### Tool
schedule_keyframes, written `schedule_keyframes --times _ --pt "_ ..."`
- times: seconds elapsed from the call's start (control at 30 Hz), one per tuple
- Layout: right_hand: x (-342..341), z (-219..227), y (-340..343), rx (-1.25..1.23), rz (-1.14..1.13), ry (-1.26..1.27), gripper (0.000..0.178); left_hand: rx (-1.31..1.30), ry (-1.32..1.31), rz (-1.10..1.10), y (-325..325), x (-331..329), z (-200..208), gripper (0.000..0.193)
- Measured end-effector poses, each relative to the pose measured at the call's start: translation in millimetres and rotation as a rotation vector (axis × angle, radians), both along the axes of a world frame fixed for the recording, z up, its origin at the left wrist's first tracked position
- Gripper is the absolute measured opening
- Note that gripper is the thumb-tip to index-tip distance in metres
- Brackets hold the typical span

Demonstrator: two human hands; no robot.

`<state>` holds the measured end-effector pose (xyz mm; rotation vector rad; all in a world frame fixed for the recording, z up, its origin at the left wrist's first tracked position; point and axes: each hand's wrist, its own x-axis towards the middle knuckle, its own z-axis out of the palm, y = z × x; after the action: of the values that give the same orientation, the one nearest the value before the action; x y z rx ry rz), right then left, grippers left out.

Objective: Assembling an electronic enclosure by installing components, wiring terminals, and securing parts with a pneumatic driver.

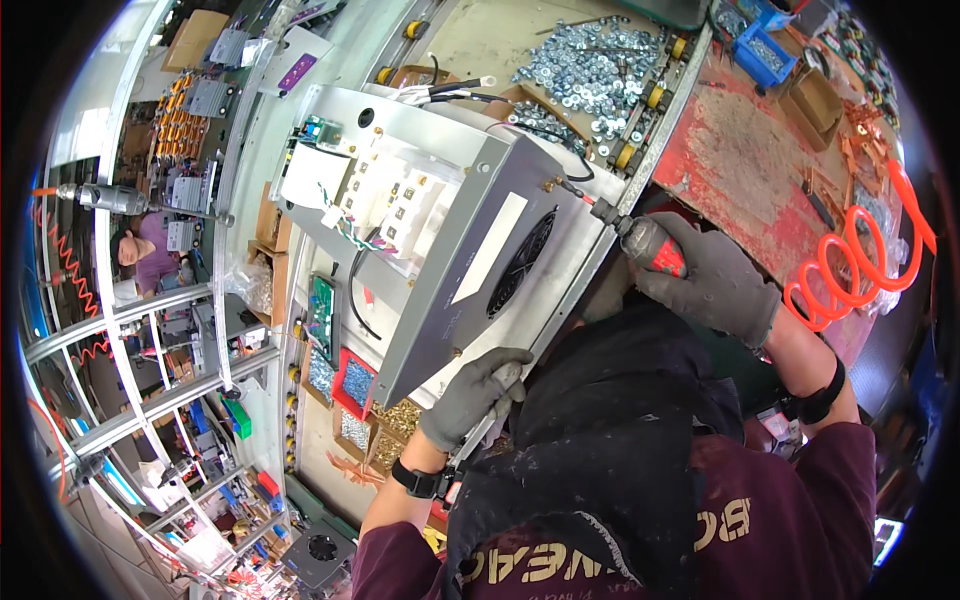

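Observation:
My right hand, in a grey glove, is wrapped round a red and grey power screwdriver. Its tip points left at the upper right end of a dark grey metal panel; contact is unclear. The panel, with a black round fan grille and a blank white label, stands along the near side of a metal chassis. Wires and gold-coloured terminals show inside the chassis. By the panel's lower end, my gloved left hand is closed, fingers curled; what it grips, if anything, cannot be made out.
Loose washers and nuts lie at the top. A red bin and boxes of small fasteners sit left of my left hand. An orange coiled hose hangs over the worn red surface at right. Another person is at far left.

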<state>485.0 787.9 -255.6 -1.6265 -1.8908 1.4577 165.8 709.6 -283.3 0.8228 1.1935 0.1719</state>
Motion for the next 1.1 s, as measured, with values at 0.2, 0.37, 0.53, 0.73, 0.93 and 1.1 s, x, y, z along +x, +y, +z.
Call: schedule_keyframes --times 0.2,0.37,0.53,0.73,0.93,1.1 --pt "5.7 -15.0 11.0 0.165 0.072 -0.062 0.061 -0.042 -0.002 0.153 -11.2 -15.3 -13.2 0.039" --pt "62.7 -84.2 24.7 0.026 -0.125 0.173 0.058 0.018 0.119 0.302 -23.5 -17.4 -33.5 0.034" --pt "164.3 -177.9 58.3 0.109 -0.291 -0.712 0.056 -0.06 0.13 0.537 -34.8 -12.4 -27.2 0.037" --pt "165.4 -183.7 115.2 0.303 -0.126 -1.163 0.067 0.016 0.087 0.825 -62.5 -46.1 -35.6 0.032" --pt "-58.2 -8.6 100.2 0.715 -0.215 0.179 0.043 0.308 0.577 0.89 1.4 -168.0 -51.3 0.029" --pt "-171.1 53.3 38.9 1.24 -0.19 0.285 0.064 0.895 1.268 0.284 98.7 -232.9 -94.3 0.051"
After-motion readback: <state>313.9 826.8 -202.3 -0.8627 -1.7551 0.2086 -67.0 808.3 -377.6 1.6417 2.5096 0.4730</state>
